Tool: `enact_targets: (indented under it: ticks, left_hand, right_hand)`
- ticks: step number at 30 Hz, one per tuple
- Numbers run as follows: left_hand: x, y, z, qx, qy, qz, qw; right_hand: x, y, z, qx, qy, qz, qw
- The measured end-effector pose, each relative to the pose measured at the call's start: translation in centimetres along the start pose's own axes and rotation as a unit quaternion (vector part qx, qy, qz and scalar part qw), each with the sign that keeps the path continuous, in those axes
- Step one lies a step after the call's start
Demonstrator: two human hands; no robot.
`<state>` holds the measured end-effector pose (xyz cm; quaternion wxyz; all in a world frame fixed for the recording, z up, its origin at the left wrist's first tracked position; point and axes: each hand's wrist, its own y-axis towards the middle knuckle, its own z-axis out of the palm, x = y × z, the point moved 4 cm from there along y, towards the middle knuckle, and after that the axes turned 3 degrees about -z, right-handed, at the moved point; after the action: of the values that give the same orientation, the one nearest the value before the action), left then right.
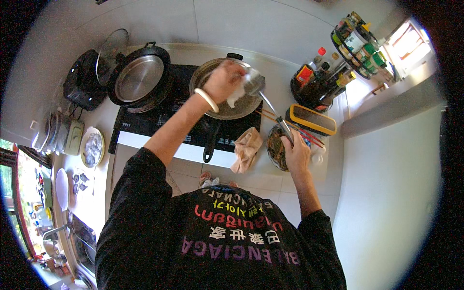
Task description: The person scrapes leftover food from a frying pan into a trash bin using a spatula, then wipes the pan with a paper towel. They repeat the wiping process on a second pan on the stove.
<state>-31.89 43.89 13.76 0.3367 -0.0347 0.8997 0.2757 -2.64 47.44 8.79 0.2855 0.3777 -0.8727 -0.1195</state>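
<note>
My left hand point(225, 80), with a white bangle point(206, 99) at its wrist, is above a frying pan point(217, 115) on the cooktop. Motion blurs its fingers, which are close to the metal head of a ladle or turner point(255, 82). A small white piece point(235, 98) shows just beside that hand; whether it is held or lies in the pan cannot be told. My right hand point(298, 150) grips the handle of the same utensil, which slants across the pan's right rim. Under and left of the right hand is a dish of dark food point(276, 150).
A crumpled beige cloth point(247, 149) lies at the cooktop's point(170, 127) front edge. Chopsticks point(308, 135) and a yellow-rimmed container point(328, 125) are at right, before bottles point(313, 81). A second pan point(139, 79) stands left, near a bowl point(102, 148).
</note>
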Motion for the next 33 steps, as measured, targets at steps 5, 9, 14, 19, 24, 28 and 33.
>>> enact_targets:
  ticks: [5, 9, 14, 19, 24, 28, 33]
  left_hand:
    - [0.4, 0.4, 4.2, 0.058, 0.025, -0.007, 0.998]
    - [10.4, 1.0, 3.6, 0.160, 0.041, -0.218, 0.962]
    - [11.3, 3.6, 0.9, 0.102, -0.007, -0.178, 0.979]
    - [8.3, 4.3, -1.4, 0.129, 0.002, -0.181, 0.975]
    - [2.0, 4.7, 1.7, 0.190, -0.089, 0.084, 0.974]
    - [0.4, 4.8, 3.5, 0.318, -0.036, 0.188, 0.929]
    - [11.2, 5.1, 0.1, 0.222, 0.027, -0.052, 0.973]
  right_hand:
    - [0.8, 0.1, -0.3, 0.042, 0.039, 0.022, 0.998]
    - [0.4, -0.6, -0.8, 0.004, -0.021, -0.020, 1.000]
    - [-1.5, 0.2, -1.6, -0.040, -0.116, -0.071, 0.990]
    - [-0.5, 1.8, -3.0, -0.032, -0.108, -0.084, 0.990]
    - [-0.5, 3.4, -2.8, -0.014, -0.145, -0.151, 0.978]
    - [0.4, 5.6, -4.6, 0.036, -0.206, -0.163, 0.964]
    - [-1.8, 5.6, -6.6, -0.032, -0.128, -0.126, 0.983]
